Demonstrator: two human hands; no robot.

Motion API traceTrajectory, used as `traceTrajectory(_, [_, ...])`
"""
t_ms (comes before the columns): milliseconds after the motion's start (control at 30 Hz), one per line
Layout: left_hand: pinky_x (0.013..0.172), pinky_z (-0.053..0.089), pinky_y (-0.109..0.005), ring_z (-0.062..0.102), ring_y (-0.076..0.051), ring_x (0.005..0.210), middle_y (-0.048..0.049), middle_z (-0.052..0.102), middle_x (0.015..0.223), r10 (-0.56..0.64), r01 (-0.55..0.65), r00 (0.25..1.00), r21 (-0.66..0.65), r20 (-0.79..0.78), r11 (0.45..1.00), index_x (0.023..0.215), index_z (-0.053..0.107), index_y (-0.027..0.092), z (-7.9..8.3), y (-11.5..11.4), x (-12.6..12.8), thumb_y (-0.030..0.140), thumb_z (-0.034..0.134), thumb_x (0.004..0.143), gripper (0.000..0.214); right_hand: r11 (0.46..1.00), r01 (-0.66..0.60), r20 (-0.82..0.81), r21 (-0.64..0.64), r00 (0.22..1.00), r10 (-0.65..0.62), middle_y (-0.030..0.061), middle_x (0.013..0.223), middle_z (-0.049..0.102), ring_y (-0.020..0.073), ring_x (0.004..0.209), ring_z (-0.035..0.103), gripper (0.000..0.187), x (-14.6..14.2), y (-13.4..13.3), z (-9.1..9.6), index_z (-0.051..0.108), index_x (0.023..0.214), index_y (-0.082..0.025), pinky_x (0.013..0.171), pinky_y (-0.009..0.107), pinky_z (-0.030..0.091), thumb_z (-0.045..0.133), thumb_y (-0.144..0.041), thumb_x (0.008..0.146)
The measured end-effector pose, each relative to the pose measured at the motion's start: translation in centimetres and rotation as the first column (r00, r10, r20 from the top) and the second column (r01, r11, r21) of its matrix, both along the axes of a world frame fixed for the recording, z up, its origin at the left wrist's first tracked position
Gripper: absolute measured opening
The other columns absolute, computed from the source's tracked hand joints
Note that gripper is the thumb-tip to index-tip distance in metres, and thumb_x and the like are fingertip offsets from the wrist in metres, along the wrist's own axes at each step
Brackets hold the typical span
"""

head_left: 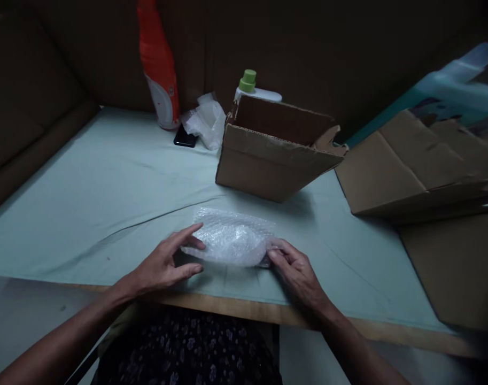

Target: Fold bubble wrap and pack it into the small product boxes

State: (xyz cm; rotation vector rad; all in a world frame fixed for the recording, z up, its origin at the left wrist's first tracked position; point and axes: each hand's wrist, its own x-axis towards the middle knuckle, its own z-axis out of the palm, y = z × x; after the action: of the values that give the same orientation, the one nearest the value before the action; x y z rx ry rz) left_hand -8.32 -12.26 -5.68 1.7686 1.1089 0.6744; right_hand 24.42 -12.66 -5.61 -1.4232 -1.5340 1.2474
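Observation:
A sheet of clear bubble wrap (235,238) lies near the front edge of the table, folded or rolled on itself; I cannot make out whether anything is inside. My right hand (294,267) pinches its right end between thumb and fingers. At the left end, my left hand (173,259) has its thumb and fingers apart, the fingertips at the edge of the wrap. Just beyond the wrap stands a brown cardboard box (263,163) with its top open.
Behind are an orange and white bottle (159,69), a black phone (185,137), crumpled plastic wrap (208,122) and a white bottle with a green cap (248,80). More cardboard boxes (400,160) and blue-green containers (448,88) are on the right. Cardboard walls (107,48) border the cloth-covered table (87,176).

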Motion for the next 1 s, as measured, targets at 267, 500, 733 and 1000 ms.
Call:
traceTrajectory(267, [0.081,0.054,-0.036,0.069,-0.021,0.091,-0.0066,0.077,0.102,0.232,-0.227,0.967,0.051,-0.108,0.972,0.107,0.071,0.019,-0.7,1.2,2.1,0.033,0.054,0.091,0.027,0.991,-0.053,-0.066,-0.123,0.997,0.045,0.0068,0.107,0.070,0.0214,0.097,0.066,0.066,0.8,-1.1,0.2,0.049,0.145,-0.024,0.087,0.033,0.052,0.066,-0.048,0.087])
traceTrajectory(500, [0.068,0.051,-0.033,0.065,-0.019,0.071,-0.0035,0.074,0.081,0.303,-0.271,0.912,0.149,-0.275,0.951,0.114,0.068,0.018,-1.0,2.1,2.3,0.035,0.051,0.091,0.033,0.988,0.076,0.275,0.138,0.955,-0.112,-0.0007,0.073,0.061,0.0151,0.066,0.058,0.034,-0.3,-0.5,-1.2,0.062,0.118,-0.017,0.065,0.027,0.048,0.059,-0.036,0.091])
traceTrajectory(733, [0.078,0.051,-0.037,0.065,-0.023,0.076,-0.0043,0.071,0.081,0.322,-0.092,0.776,0.407,-0.543,0.909,0.128,0.060,0.018,-2.0,2.0,2.5,0.022,0.059,0.089,0.040,0.983,-0.043,0.568,0.178,0.820,-0.067,0.0000,0.079,0.068,0.0155,0.061,0.061,0.049,0.7,-0.3,-1.2,0.058,0.131,-0.018,0.068,0.032,0.049,0.060,-0.035,0.085])
traceTrajectory(1000, [0.082,0.050,-0.041,0.063,-0.030,0.092,-0.0099,0.065,0.096,0.415,-0.088,0.655,0.482,-0.631,0.872,0.106,0.063,0.017,-1.5,2.4,2.2,0.043,0.063,0.090,0.030,0.962,-0.036,0.638,0.272,0.755,-0.152,0.0106,0.099,0.072,0.0238,0.081,0.065,0.042,1.7,3.4,0.3,0.067,0.115,-0.018,0.075,0.038,0.050,0.055,-0.050,0.091])
